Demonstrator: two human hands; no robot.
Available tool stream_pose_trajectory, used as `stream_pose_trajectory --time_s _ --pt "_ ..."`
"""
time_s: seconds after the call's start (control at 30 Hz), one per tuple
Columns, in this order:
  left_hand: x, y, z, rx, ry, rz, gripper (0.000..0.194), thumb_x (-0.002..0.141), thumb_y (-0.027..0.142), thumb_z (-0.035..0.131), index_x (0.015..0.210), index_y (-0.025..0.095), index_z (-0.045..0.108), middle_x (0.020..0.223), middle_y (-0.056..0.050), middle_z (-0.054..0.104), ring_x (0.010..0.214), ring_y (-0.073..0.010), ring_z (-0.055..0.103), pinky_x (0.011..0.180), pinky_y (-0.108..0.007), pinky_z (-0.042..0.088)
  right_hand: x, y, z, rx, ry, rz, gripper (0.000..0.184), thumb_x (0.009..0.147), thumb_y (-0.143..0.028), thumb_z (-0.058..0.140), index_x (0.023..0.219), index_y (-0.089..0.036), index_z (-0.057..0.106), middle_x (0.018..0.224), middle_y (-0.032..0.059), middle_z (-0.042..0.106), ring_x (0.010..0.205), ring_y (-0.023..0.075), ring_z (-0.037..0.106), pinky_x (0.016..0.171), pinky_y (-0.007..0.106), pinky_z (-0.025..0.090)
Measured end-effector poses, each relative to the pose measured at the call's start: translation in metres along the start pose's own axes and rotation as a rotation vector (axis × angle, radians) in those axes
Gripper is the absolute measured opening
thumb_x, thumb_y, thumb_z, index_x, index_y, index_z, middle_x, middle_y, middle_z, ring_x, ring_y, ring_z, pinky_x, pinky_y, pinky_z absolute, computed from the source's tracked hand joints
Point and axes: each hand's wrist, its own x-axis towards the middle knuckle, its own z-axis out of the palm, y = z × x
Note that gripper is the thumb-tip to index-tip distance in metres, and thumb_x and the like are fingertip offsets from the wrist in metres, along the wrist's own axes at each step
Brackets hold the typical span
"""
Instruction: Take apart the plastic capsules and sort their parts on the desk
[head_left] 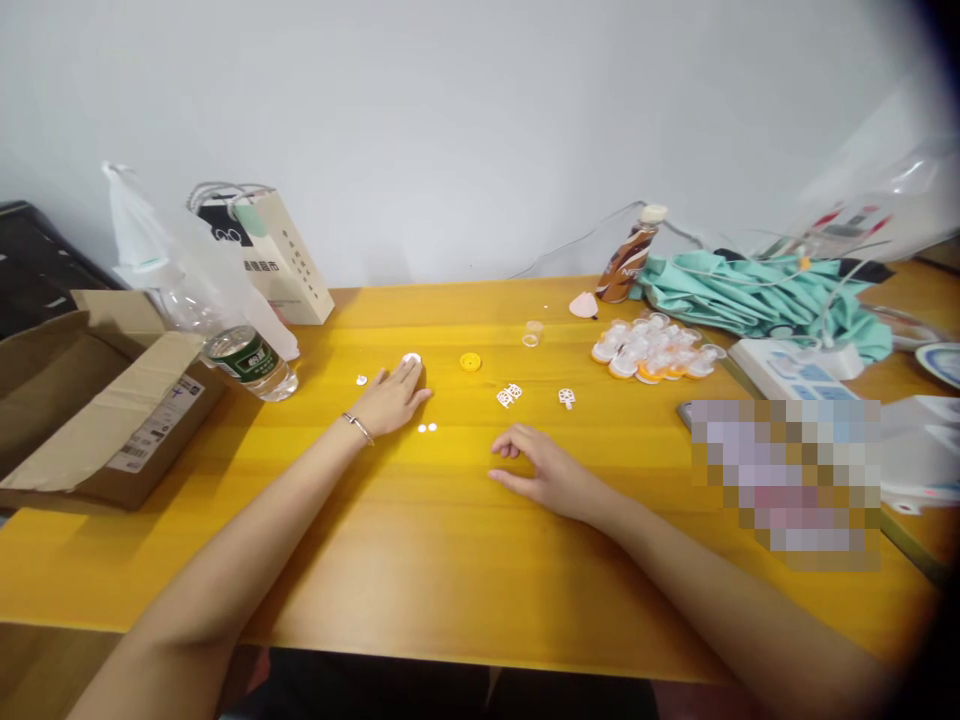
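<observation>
My left hand (394,397) lies over the table with its fingers stretched out, the tips on a small white round piece (411,357). My right hand (551,470) hovers low or rests at the table, I cannot tell which; its fingers are loosely bent, thumb apart, holding nothing. Between the hands lie two tiny white discs (427,428). Beyond them are a yellow round part (470,362), white openwork pieces (509,396) and a similar single piece (566,398). A clear ring-shaped part (532,334) stands farther back. Left of my left hand is another small white piece (361,380).
On the left are an open cardboard box (150,430), a tilted water bottle (255,362) and a paper bag (289,260). To the right are a pile of clear-and-orange round items (656,348), a brown drink bottle (627,256), a green folded umbrella (750,290) and a power strip (780,385).
</observation>
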Motion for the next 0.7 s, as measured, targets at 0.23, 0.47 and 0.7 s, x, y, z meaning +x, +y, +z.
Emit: stream_pose_trajectory --time_s 0.23,0.47,0.7 --pt "-0.012 0.001 -0.001 -0.023 0.087 0.016 0.052 0.091 0.038 0.026 0.139 0.017 0.018 0.145 -0.010 0.020 0.134 -0.0248 0.020 0.106 -0.049 0.019 0.000 0.001 0.000 -0.005 -0.005 -0.007 0.013 0.079 -0.028 0.056 0.089 -0.020 0.052 0.086 0.0052 0.057 0.083 0.0177 0.055 0.076 0.033 0.046" --pt "-0.010 0.006 -0.004 -0.029 0.079 0.010 0.046 0.091 0.034 0.028 0.134 0.018 0.028 0.140 -0.012 0.032 0.128 -0.0257 0.032 0.103 -0.051 0.023 0.000 0.002 0.000 0.019 0.016 -0.016 0.014 0.079 -0.030 0.056 0.090 -0.021 0.053 0.084 0.0045 0.058 0.081 0.0171 0.055 0.074 0.032 0.047" --pt "-0.032 0.017 -0.013 0.015 0.216 0.045 0.045 0.091 0.032 0.031 0.134 0.020 0.029 0.140 -0.009 0.034 0.129 -0.0255 0.030 0.105 -0.049 0.023 0.000 -0.004 -0.002 0.121 0.134 0.007 0.009 0.082 -0.029 0.050 0.085 -0.021 0.054 0.078 0.0023 0.060 0.072 0.0147 0.056 0.069 0.029 0.048"
